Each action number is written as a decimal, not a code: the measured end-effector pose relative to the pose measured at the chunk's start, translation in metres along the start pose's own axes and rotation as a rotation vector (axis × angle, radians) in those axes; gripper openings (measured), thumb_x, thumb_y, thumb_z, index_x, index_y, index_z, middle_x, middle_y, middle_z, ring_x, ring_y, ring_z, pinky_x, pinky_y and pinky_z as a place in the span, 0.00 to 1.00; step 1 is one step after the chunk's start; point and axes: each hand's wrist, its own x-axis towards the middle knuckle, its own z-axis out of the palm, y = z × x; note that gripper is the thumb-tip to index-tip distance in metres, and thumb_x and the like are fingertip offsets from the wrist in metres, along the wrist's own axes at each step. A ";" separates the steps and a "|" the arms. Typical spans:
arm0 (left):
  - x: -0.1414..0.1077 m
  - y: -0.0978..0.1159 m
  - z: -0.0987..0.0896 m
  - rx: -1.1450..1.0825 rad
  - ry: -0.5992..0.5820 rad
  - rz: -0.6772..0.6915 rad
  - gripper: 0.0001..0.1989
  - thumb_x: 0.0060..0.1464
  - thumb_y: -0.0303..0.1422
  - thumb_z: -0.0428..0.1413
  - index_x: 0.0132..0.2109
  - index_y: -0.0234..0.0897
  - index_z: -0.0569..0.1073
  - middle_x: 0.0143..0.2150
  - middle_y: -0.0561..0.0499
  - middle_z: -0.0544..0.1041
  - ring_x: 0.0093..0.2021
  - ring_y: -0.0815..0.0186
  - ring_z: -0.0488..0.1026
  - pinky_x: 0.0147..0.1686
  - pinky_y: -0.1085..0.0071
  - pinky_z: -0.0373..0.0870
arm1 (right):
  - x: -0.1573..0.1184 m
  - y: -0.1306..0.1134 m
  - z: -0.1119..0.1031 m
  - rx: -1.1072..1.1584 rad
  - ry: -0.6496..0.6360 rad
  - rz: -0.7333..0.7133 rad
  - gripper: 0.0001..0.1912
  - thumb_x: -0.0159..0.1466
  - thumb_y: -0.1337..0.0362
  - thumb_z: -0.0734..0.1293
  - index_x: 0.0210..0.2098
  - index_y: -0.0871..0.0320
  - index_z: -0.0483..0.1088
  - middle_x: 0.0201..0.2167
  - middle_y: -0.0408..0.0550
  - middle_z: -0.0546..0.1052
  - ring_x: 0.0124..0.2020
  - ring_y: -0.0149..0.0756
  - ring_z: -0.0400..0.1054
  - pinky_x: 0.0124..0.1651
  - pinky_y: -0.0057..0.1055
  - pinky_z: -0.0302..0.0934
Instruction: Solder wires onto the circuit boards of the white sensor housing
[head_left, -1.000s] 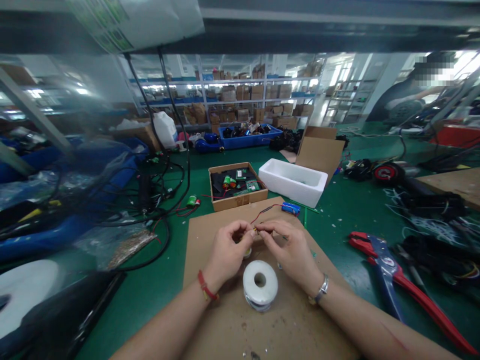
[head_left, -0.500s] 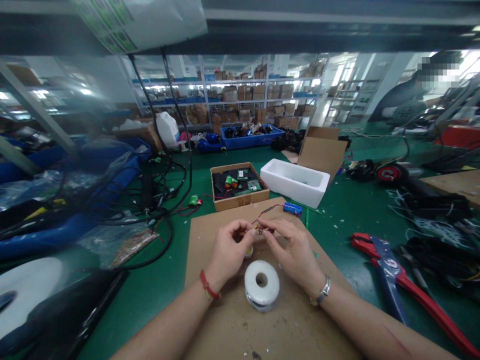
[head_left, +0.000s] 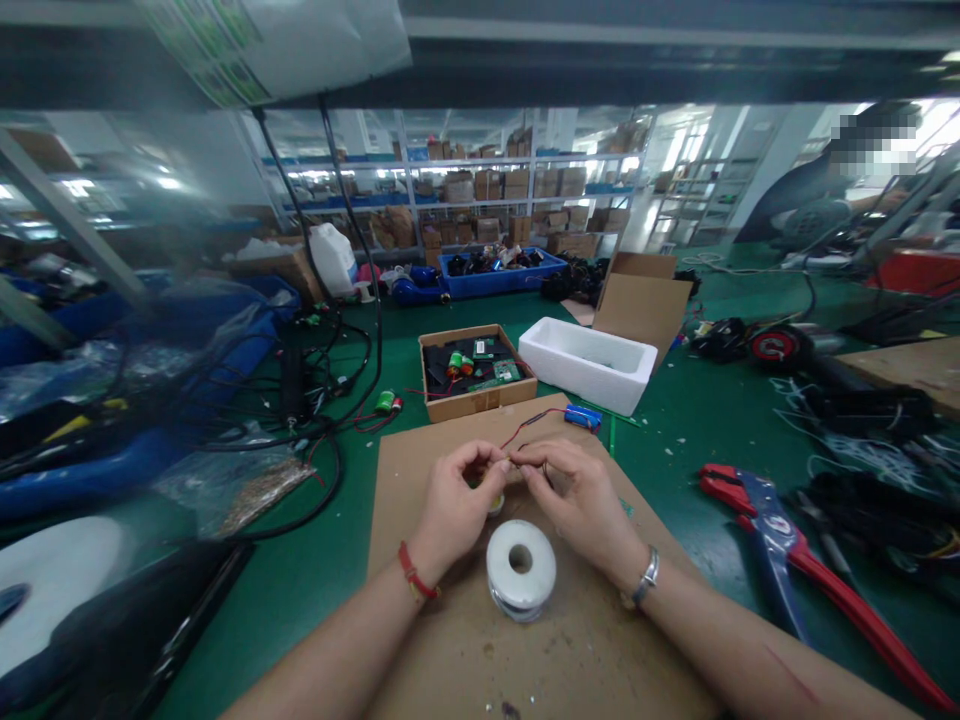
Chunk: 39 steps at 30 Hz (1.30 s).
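Observation:
Fingertips of my left hand [head_left: 466,492] and my right hand [head_left: 568,492] meet above the cardboard sheet [head_left: 420,600]. Both hands pinch thin wires [head_left: 517,433], red and dark, that run to a blue cylindrical battery [head_left: 583,417] at the sheet's far edge. The wire ends are mostly hidden between my fingers. Just below the hands a white spool [head_left: 521,568] of what looks like solder wire stands on the cardboard. A small yellowish round item [head_left: 496,505] shows partly under my left hand.
Beyond the cardboard stand a carton of circuit boards [head_left: 480,400] and a white foam box [head_left: 589,365]. Red and blue crimping pliers [head_left: 780,530] lie at right. Black cables [head_left: 337,440] and a small green battery [head_left: 385,402] are at left. Far right, a person [head_left: 795,190] is nearby.
My fingertips have drawn slightly closer together on the wires. The spool and battery stay where they were; the whole view has shifted slightly.

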 end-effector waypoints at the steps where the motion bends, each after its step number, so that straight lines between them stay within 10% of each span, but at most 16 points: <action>1: 0.000 0.001 0.000 0.020 -0.002 0.008 0.09 0.53 0.35 0.55 0.31 0.31 0.72 0.28 0.50 0.73 0.28 0.70 0.68 0.28 0.75 0.64 | 0.000 0.000 0.000 0.004 0.001 0.020 0.06 0.62 0.68 0.64 0.36 0.58 0.74 0.37 0.47 0.77 0.41 0.36 0.69 0.46 0.34 0.60; 20: -0.002 0.000 -0.001 0.290 -0.069 0.155 0.08 0.56 0.34 0.52 0.33 0.35 0.70 0.31 0.51 0.72 0.34 0.67 0.68 0.35 0.71 0.62 | 0.010 -0.001 0.003 -0.025 -0.102 0.166 0.05 0.61 0.69 0.62 0.29 0.62 0.68 0.27 0.44 0.73 0.29 0.29 0.65 0.32 0.25 0.57; 25: -0.001 -0.002 -0.002 0.257 -0.071 0.149 0.09 0.55 0.35 0.51 0.32 0.34 0.69 0.29 0.51 0.71 0.31 0.67 0.67 0.32 0.71 0.61 | 0.001 -0.027 -0.063 -0.191 0.012 0.198 0.06 0.61 0.67 0.61 0.29 0.60 0.66 0.29 0.45 0.72 0.32 0.31 0.65 0.36 0.27 0.58; 31: 0.000 -0.005 -0.001 0.195 -0.052 0.121 0.10 0.56 0.37 0.51 0.32 0.34 0.69 0.29 0.51 0.70 0.31 0.67 0.67 0.32 0.71 0.62 | -0.103 0.004 -0.165 -0.736 -0.026 0.602 0.33 0.58 0.42 0.61 0.49 0.64 0.65 0.45 0.58 0.70 0.47 0.50 0.63 0.52 0.46 0.55; 39: -0.004 -0.006 -0.001 0.203 -0.029 0.154 0.08 0.55 0.34 0.51 0.32 0.34 0.70 0.30 0.51 0.71 0.32 0.67 0.67 0.33 0.70 0.62 | -0.110 0.021 -0.183 -0.762 -0.432 0.898 0.38 0.51 0.38 0.64 0.41 0.69 0.66 0.40 0.66 0.71 0.41 0.56 0.66 0.46 0.49 0.57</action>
